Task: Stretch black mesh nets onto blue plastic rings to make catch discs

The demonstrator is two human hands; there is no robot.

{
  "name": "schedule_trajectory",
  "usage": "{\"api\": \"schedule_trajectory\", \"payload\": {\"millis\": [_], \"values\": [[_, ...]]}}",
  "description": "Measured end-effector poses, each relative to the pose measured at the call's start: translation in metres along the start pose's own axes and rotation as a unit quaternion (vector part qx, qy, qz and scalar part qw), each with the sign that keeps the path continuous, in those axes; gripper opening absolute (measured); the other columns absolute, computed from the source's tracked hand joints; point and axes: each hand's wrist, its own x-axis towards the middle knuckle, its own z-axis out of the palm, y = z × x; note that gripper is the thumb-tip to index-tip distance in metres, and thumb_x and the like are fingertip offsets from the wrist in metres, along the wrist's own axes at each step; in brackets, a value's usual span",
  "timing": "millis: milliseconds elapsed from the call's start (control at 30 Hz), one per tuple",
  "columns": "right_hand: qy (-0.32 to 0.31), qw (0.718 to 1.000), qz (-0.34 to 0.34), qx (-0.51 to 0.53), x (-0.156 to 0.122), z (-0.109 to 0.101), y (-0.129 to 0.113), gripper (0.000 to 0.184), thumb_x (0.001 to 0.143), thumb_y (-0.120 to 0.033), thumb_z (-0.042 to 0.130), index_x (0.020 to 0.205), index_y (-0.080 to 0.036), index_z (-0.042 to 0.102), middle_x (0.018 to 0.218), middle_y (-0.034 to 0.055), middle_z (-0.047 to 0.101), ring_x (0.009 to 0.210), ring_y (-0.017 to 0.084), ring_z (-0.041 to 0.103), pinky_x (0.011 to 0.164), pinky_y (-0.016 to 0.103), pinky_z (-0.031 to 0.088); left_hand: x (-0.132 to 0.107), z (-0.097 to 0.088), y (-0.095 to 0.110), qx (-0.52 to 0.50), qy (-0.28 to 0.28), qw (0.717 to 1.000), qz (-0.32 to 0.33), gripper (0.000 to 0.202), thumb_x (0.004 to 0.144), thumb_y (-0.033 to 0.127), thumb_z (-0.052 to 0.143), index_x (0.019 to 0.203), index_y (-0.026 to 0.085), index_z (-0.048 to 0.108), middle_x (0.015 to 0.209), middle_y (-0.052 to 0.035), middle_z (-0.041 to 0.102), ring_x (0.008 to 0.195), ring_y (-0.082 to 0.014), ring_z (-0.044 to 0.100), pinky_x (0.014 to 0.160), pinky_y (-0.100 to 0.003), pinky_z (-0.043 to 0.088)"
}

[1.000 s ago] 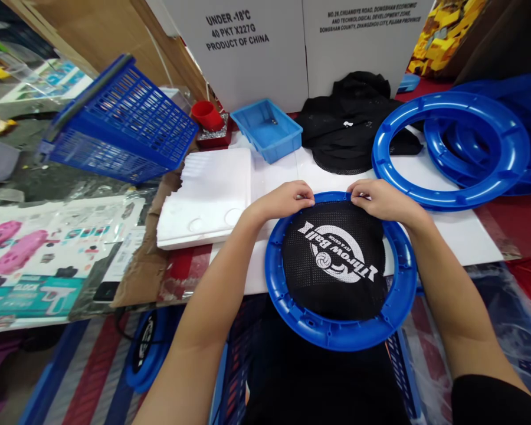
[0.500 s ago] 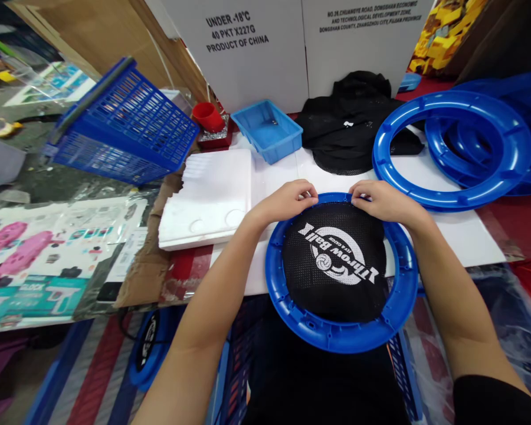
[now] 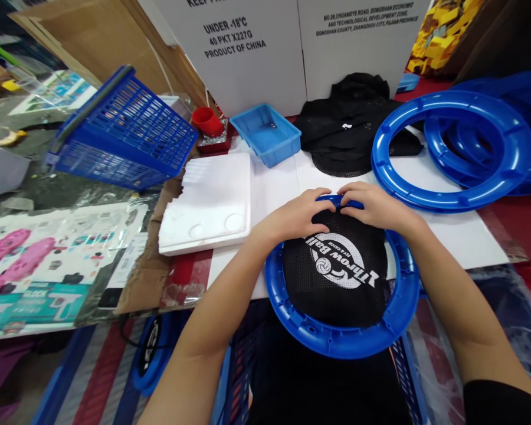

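Note:
A blue plastic ring [image 3: 343, 342] lies in front of me at the table's near edge, its ribbed inner side facing up. Inside it sits a round black mesh [image 3: 301, 283] printed with a white "Throw Ball" logo. A gap shows between mesh and ring at the right. My left hand [image 3: 307, 212] is closed over the far rim, fingers curled on the ring and thumb apart on the mesh. Close beside it, my right hand [image 3: 365, 203] grips the same rim, its fingertips over the edge. The hands partly hide the rim and the mesh's upper edge.
Stacked blue rings [image 3: 451, 198] stand at the right, near a pile of black mesh [image 3: 345, 136]. A light-blue tray [image 3: 278, 156], a red cup [image 3: 207, 121] and a white foam block [image 3: 207, 200] lie beyond my left hand. A blue basket [image 3: 128, 130] leans farther left.
Both hands have slid toward each other along the far rim. The left fingers have spread, with the thumb now lower on the mesh. The ring has barely moved.

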Motion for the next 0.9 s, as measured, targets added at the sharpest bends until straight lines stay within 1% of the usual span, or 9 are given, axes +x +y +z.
{"api": "schedule_trajectory", "payload": {"millis": [133,200,267,367,467,533,633,733,900], "values": [[0.002,1.0,0.001,0.012,0.002,-0.001,-0.005,0.012,0.099,-0.029,0.064,0.097,-0.025,0.075,0.123,0.0107,0.075,0.118,0.032,0.068,0.108,0.052,0.053,0.003,0.001,0.007,-0.024,0.01,1.0,-0.002,0.028,0.097,0.046,0.074,0.11,0.022,0.071,0.156,-0.0139,0.055,0.143,-0.0348,0.054,0.121,-0.051,0.045],[0.001,1.0,0.006,0.022,0.003,-0.002,-0.008,0.011,0.099,-0.029,0.063,0.097,-0.025,0.073,0.119,0.0094,0.076,0.116,0.032,0.068,0.108,0.051,0.052,0.006,0.003,0.008,-0.031,0.038,0.999,-0.002,0.024,0.105,0.044,0.062,0.105,0.021,0.07,0.144,-0.0139,0.061,0.133,-0.0312,0.06,0.116,-0.049,0.048],[-0.001,0.999,0.014,0.029,0.003,-0.003,-0.009,0.01,0.099,-0.029,0.062,0.098,-0.026,0.072,0.115,0.0088,0.077,0.113,0.031,0.068,0.106,0.051,0.052,0.01,0.005,0.007,-0.036,0.079,0.996,-0.001,0.019,0.107,0.035,0.056,0.108,0.021,0.07,0.134,-0.0127,0.065,0.126,-0.0281,0.063,0.114,-0.047,0.05],[-0.003,0.999,0.025,0.031,0.004,-0.003,-0.01,0.011,0.1,-0.03,0.061,0.099,-0.026,0.071,0.109,0.0082,0.076,0.108,0.031,0.067,0.102,0.049,0.051,0.013,0.007,0.002,-0.055,0.122,0.991,0.001,0.015,0.102,0.028,0.061,0.11,0.022,0.072,0.125,-0.0104,0.069,0.119,-0.026,0.066,0.111,-0.044,0.051],[0.005,0.999,0.032,0.031,0.005,-0.002,-0.011,0.011,0.1,-0.03,0.06,0.098,-0.024,0.069,0.103,0.0082,0.074,0.104,0.03,0.067,0.099,0.046,0.05,0.015,0.005,-0.003,-0.077,0.138,0.987,-0.012,0.014,0.099,0.03,0.066,0.096,0.021,0.075,0.113,-0.0086,0.073,0.107,-0.0246,0.068,0.104,-0.042,0.052],[0.011,0.999,0.038,0.035,0.006,-0.001,-0.012,0.011,0.1,-0.031,0.059,0.096,-0.024,0.067,0.101,0.0083,0.072,0.101,0.029,0.066,0.097,0.045,0.05,0.015,0.003,-0.006,-0.102,0.136,0.985,-0.034,0.016,0.098,0.031,0.066,0.092,0.02,0.076,0.104,-0.0068,0.076,0.101,-0.0235,0.069,0.099,-0.04,0.053],[0.022,0.998,0.041,0.048,0.008,0.002,-0.014,0.012,0.099,-0.032,0.06,0.093,-0.024,0.064,0.1,0.0084,0.07,0.099,0.028,0.065,0.094,0.044,0.051,0.014,-0.001,-0.011,-0.165,0.108,0.978,-0.07,0.018,0.096,0.032,0.066,0.094,0.02,0.078,0.1,-0.0048,0.08,0.097,-0.0228,0.071,0.095,-0.039,0.053],[0.036,0.996,0.045,0.062,0.01,0.004,-0.013,0.015,0.098,-0.035,0.061,0.089,-0.024,0.063,0.102,0.0087,0.066,0.1,0.028,0.064,0.095,0.044,0.052,0.014,-0.003,-0.017,-0.227,0.09,0.965,-0.09,0.021,0.093,0.034,0.068,0.097,0.018,0.081,0.101,-0.0062,0.081,0.098,-0.0235,0.072,0.095,-0.039,0.054],[0.028,0.993,0.07,0.091,0.014,0.006,-0.009,0.018,0.097,-0.039,0.062,0.088,-0.023,0.064,0.102,0.0082,0.065,0.101,0.028,0.064,0.095,0.043,0.05,0.015,-0.001,-0.024,-0.304,0.099,0.941,-0.115,0.044,0.087,0.033,0.076,0.127,0.015,0.079,0.096,-0.0074,0.079,0.087,-0.021,0.07,0.087,-0.038,0.054]]}}
